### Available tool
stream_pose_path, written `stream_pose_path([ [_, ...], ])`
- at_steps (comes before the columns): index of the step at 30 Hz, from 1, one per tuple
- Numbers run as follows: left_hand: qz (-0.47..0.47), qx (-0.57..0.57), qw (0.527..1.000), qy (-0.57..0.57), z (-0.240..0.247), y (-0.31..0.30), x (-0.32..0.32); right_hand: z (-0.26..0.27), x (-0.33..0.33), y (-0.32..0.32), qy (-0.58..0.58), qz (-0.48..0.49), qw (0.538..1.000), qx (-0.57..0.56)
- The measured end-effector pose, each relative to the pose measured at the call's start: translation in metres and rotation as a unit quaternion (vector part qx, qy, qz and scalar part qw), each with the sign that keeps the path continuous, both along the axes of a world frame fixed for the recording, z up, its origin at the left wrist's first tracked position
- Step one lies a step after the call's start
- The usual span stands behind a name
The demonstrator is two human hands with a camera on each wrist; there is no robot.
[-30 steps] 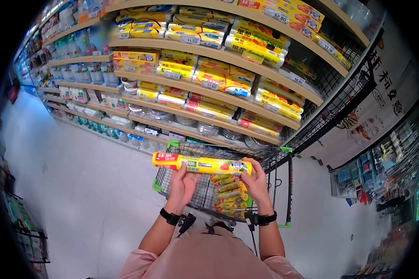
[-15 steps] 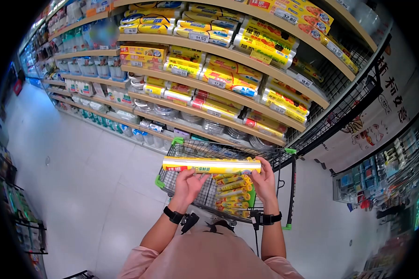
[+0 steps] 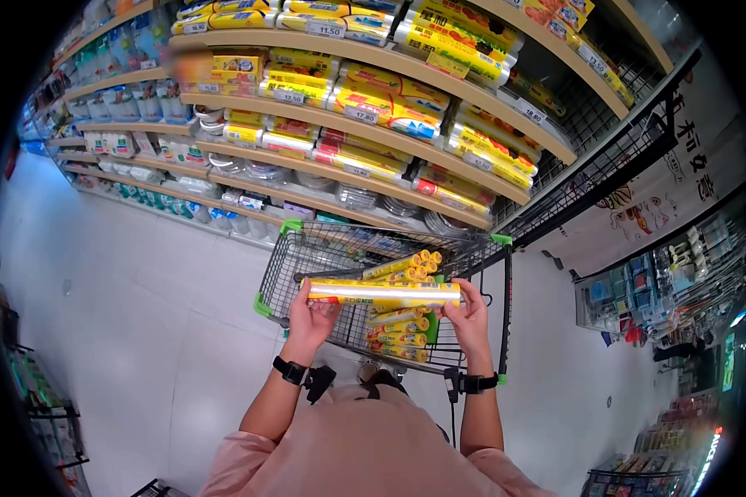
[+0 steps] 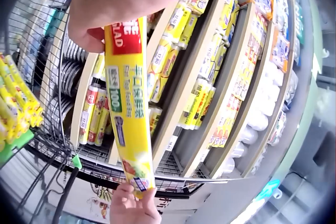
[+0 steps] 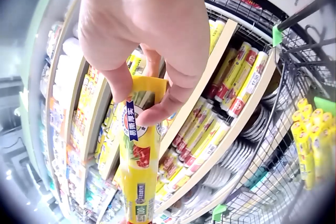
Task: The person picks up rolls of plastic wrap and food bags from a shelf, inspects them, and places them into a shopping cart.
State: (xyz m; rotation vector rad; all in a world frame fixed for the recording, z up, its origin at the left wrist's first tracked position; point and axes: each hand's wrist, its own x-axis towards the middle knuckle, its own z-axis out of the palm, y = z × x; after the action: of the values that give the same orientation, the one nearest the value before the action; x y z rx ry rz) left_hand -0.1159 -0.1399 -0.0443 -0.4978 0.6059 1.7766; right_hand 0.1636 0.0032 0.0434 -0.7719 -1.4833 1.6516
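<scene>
A long yellow roll of food storage bags [image 3: 385,294] is held level in front of the body, over the shopping cart [image 3: 275,308]. At its left end, my left hand [image 3: 311,325] grips it beside the red label. My right hand [image 3: 471,323] pinches the other end; in the right wrist view, thumb and fingertips of that hand [image 5: 147,40] press on the yellow wrapper. The printed side with a green 100 mark faces the left wrist camera on the roll [image 4: 128,98]. Similar yellow rolls [image 3: 398,338] lie stacked in the cart, partly hidden behind the held one.
Shelves [image 3: 365,124] of yellow rolls and boxes with price tags rise beyond the cart. Foil trays [image 3: 356,196] sit on a lower shelf. A printed banner [image 3: 638,199] hangs at the right, near a rack of small goods [image 3: 630,290]. Pale floor [image 3: 141,315] spreads to the left.
The held roll has turned about its length, bringing a shiny clear strip toward the head camera. My left hand has shifted to the roll's left end. More rolls in the cart now show beyond it.
</scene>
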Motion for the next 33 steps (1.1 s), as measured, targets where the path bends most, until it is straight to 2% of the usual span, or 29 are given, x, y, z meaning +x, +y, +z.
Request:
stream_pose_path([
  [2, -0.018, -0.015, 0.997, -0.069, -0.044, 0.001, -0.011, -0.010, 0.013, 0.000, -0.017, -0.043, 0.999, -0.019],
  [6, -0.013, -0.147, 0.989, 0.011, -0.036, -0.016, -0.006, -0.036, 0.026, 0.008, -0.090, -0.103, 0.991, -0.010],
  [9, 0.008, -0.139, 0.990, -0.020, -0.068, -0.038, -0.017, -0.073, 0.024, 0.021, -0.136, -0.148, 0.978, -0.064],
  [12, 0.030, -0.148, 0.988, -0.014, -0.079, -0.053, -0.019, -0.119, 0.014, 0.031, -0.294, -0.094, 0.951, -0.026],
  [15, 0.048, -0.160, 0.985, -0.036, -0.071, -0.064, -0.016, -0.199, 0.014, 0.047, -0.418, -0.062, 0.898, 0.119],
  [18, 0.059, -0.173, 0.983, -0.013, -0.059, -0.072, -0.011, -0.269, 0.013, 0.065, -0.448, -0.045, 0.892, 0.040],
  [20, 0.068, -0.175, 0.982, -0.011, -0.051, -0.077, -0.008, -0.280, 0.011, 0.069, -0.465, -0.036, 0.884, -0.031],
  [22, 0.078, -0.176, 0.981, -0.013, -0.051, -0.079, -0.007, -0.256, -0.004, 0.070, -0.464, -0.041, 0.874, -0.142],
  [23, 0.083, -0.176, 0.981, -0.017, -0.052, -0.082, -0.007, -0.274, -0.007, 0.075, -0.480, -0.042, 0.870, -0.105],
  [29, 0.086, -0.185, 0.979, -0.010, -0.042, -0.093, 0.003, -0.273, -0.040, 0.086, -0.470, -0.066, 0.878, 0.065],
  [31, 0.086, -0.188, 0.978, 0.001, -0.037, -0.092, 0.006, -0.263, -0.047, 0.096, -0.477, 0.003, 0.878, -0.022],
  [33, 0.092, -0.199, 0.976, 0.010, -0.033, -0.094, 0.009, -0.279, -0.050, 0.101, -0.539, 0.008, 0.841, 0.047],
])
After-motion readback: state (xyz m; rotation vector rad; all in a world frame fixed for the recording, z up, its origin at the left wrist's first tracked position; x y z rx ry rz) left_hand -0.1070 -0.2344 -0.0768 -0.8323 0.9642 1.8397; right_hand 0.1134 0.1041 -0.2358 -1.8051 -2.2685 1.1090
